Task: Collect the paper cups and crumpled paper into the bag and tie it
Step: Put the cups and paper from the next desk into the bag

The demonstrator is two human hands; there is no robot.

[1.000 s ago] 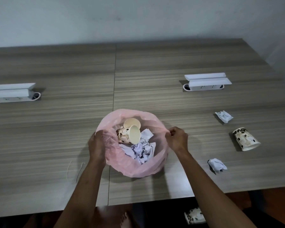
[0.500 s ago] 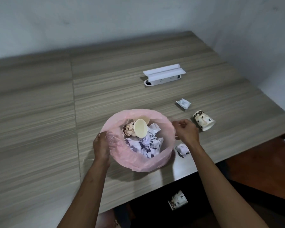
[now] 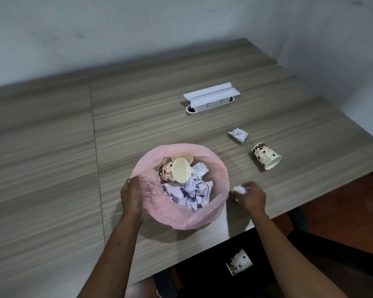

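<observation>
Two hands — left hand [image 3: 131, 195] gripping pink bag [image 3: 221, 175] rim, right hand [image 3: 250, 195] pinching crumpled paper [image 3: 240, 189].

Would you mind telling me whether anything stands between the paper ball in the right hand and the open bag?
Nothing visible does. The right hand holds the crumpled paper ball just outside the pink bag, whose mouth the left hand holds open.

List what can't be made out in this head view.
- Bag bottom: hidden under paper and cups.
- Right hand grip on the paper ball: blurred by motion.
- Left hand fingertips: behind the bag rim.
- Floor cup: dim, print unreadable.
</observation>
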